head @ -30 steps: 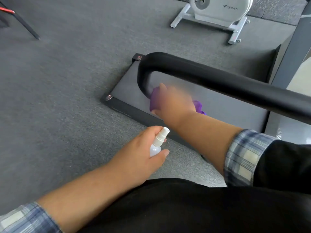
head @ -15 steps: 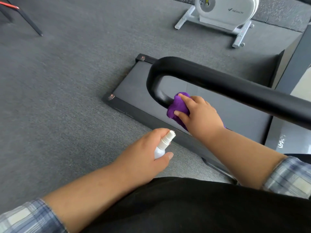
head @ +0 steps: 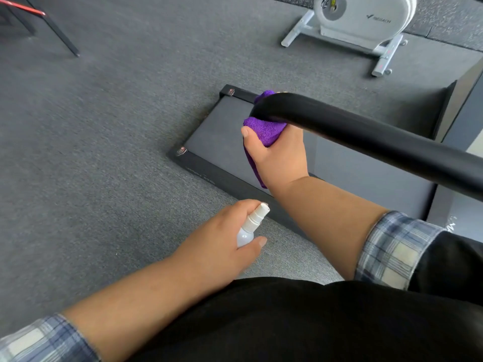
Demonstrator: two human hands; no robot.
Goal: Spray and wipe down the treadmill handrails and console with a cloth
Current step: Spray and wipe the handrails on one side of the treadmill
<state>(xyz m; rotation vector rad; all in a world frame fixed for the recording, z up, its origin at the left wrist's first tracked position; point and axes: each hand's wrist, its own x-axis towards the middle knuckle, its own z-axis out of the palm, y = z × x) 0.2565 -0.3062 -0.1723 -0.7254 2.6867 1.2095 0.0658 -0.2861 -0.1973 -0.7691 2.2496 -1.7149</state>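
Right hand gripping cloth (purple) around handrail

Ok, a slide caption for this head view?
Right hand wipes handrail with purple cloth; left hand holds spray bottle.

The white exercise machine beyond the treadmill bears a dark logo that reads roughly "MERACH"; white lettering at the right edge is cut off.

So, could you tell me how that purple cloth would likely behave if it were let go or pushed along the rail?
The purple cloth looks soft and floppy: it bunches against the handrail under the right hand, with a tail hanging below. Its looped pile probably drags rather than slips.
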